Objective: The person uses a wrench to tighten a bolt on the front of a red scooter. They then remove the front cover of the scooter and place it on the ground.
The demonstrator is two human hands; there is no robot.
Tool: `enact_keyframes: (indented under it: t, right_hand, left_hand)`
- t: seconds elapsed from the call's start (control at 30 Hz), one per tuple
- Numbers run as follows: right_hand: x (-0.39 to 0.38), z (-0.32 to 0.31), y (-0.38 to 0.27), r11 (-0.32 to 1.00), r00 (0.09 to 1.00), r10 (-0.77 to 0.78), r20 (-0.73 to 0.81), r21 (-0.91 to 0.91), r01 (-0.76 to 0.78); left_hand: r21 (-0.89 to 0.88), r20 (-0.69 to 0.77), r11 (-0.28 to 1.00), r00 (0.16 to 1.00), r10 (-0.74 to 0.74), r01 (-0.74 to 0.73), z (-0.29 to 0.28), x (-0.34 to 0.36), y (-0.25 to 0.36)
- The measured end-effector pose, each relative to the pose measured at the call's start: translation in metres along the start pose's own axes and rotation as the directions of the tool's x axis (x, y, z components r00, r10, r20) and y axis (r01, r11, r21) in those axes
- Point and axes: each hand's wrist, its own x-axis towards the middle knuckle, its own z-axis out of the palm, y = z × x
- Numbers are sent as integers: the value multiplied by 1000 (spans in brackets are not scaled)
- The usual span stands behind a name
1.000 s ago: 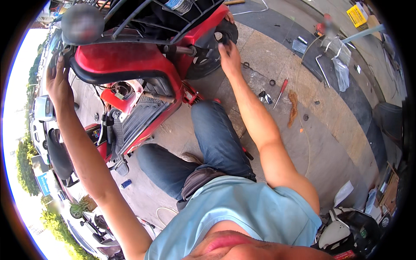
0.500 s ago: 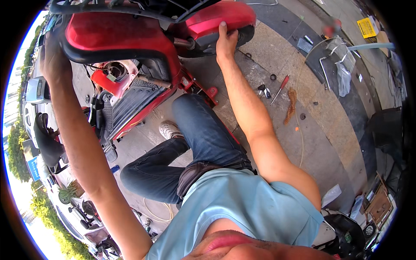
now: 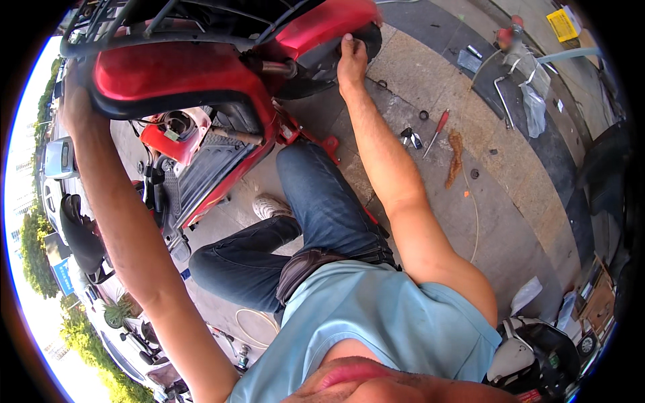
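Note:
A red scooter (image 3: 175, 74) is tilted in front of me, its black rack (image 3: 168, 30) at the top of view. My left hand (image 3: 82, 101) is at the left end of the red body, against its black edge; its fingers are blurred and mostly hidden. My right hand (image 3: 352, 64) is closed on the tyre (image 3: 368, 41), below the red mudguard (image 3: 322, 23), thumb pointing up. Left of that hand is a metal cylinder (image 3: 279, 68). Below the body lie an opened red-and-white compartment (image 3: 176, 138) and a dark ribbed footboard (image 3: 208, 164).
On the paving to the right are a red-handled screwdriver (image 3: 437, 133), keys (image 3: 411, 138), a black ring (image 3: 423, 115) and a brown strip (image 3: 455, 158). Farther right lie a metal bar tool (image 3: 504, 101) and a plastic bag (image 3: 535, 114). A red jack-like part (image 3: 329, 144) stands beside my knee.
The rack has come lower into view, and the mudguard and wheel have shifted left. My right thumb, earlier over the red mudguard, is now at the tyre. My left hand stays at the body's left end.

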Motion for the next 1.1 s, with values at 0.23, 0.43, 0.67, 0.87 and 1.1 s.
enact_keyframes:
  t: [0.23,0.43,0.67,0.87,1.1]
  right_hand:
    - [15,-16,62,954,993,3,-122,-298,-40]
    - [32,5,33,966,1000,-4,19,-260,9]
    - [20,15,57,988,987,132,89,-93,-124]
    - [12,14,62,997,999,52,8,-51,-52]
    - [-56,22,83,1000,995,7,-104,0,-7]
  left_hand:
    - [-58,-64,998,998,-19,15,3,-13,4]
    - [-39,-42,999,998,-35,34,12,-29,9]
    - [-24,-102,1000,995,-19,16,11,-23,8]
    - [26,-158,998,986,-43,48,21,-27,15]
    - [32,-85,999,996,-12,15,12,-28,11]
